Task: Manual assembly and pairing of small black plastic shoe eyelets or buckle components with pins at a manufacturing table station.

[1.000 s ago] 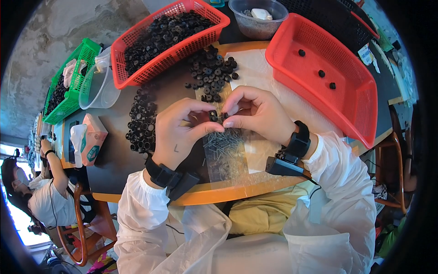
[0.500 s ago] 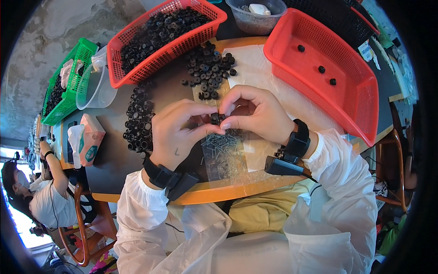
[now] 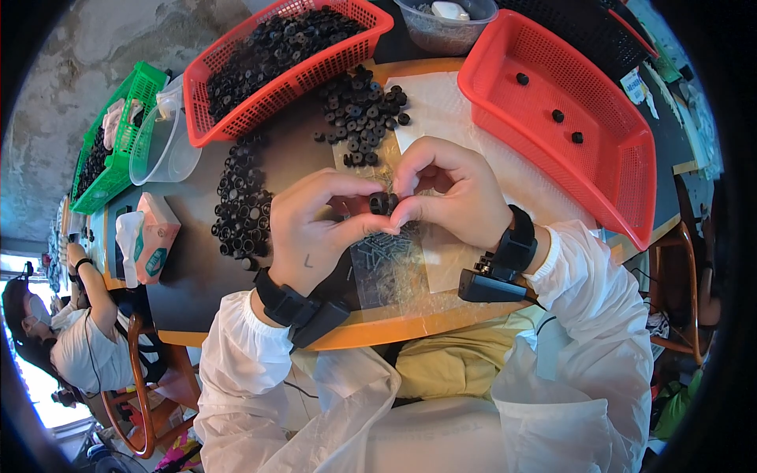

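In front of me a small black round plastic part (image 3: 379, 203) is pinched between the fingertips of both hands. My left hand (image 3: 311, 225) grips its left side with thumb and forefinger. From the right, the thumb and forefinger of my right hand (image 3: 456, 189) close on its other side; the fingertips partly hide it. Thin metal screws (image 3: 384, 248) lie in a loose heap on clear plastic just below my hands. Beyond them is a pile of black discs with centre holes (image 3: 361, 114). Left of my left hand, several black rings (image 3: 236, 206) are spread on the table.
A red basket (image 3: 296, 91) full of black parts stands far left. The red basket (image 3: 568, 177) at right holds three small black pieces. At the back sits a clear tub (image 3: 445, 35). A tissue box (image 3: 156, 240), a clear container (image 3: 169, 158) and a green basket (image 3: 122, 162) are at left.
Both hands have shifted slightly, my left one a little to the right. The black part has moved slightly right and turned between the fingertips.
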Motion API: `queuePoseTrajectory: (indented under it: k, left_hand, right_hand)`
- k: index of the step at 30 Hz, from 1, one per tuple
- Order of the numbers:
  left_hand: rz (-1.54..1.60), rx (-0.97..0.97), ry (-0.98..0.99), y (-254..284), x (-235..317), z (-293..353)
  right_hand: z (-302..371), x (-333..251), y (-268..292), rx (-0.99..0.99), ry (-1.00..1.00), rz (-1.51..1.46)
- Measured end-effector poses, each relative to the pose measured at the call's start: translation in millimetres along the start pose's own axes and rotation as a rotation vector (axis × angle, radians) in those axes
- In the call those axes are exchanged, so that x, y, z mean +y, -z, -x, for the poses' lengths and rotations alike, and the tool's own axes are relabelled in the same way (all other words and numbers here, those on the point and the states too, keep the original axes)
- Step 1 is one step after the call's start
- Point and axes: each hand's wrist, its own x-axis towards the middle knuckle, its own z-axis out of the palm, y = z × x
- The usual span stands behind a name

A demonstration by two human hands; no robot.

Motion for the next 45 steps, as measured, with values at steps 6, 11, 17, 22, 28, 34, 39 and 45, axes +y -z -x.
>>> queuePoseTrajectory:
  k: [6,11,17,22,28,34,39,45]
  left_hand:
    - [0.102,0.008,0.099,-1,1,3]
    - [0.173,0.038,0.147,-3,-1,5]
    - [0.169,0.016,0.14,-1,-2,5]
    - [0.145,0.011,0.104,0,-3,4]
    - [0.158,0.001,0.046,1,-3,4]
    - [0.137,-0.005,-0.036,1,-3,1]
    - [0.138,-0.012,-0.068,2,-5,0]
    - [0.142,-0.055,-0.115,2,-5,2]
  right_hand:
    - [1,-2,-2,0.015,0.063,0.036]
    - [0,0,-1,0.004,0.109,0.081]
    - [0,2,1,-0.016,0.141,0.081]
    - [0,-2,0,-0.014,0.129,0.104]
    - [0,-6,1,-0.042,0.036,-0.015]
    - [-1,3,1,-0.102,0.002,-0.103]
    - [-1,7,1,-0.2,-0.184,-0.227]
    - [4,4,-1,-0.423,-0.149,-0.111]
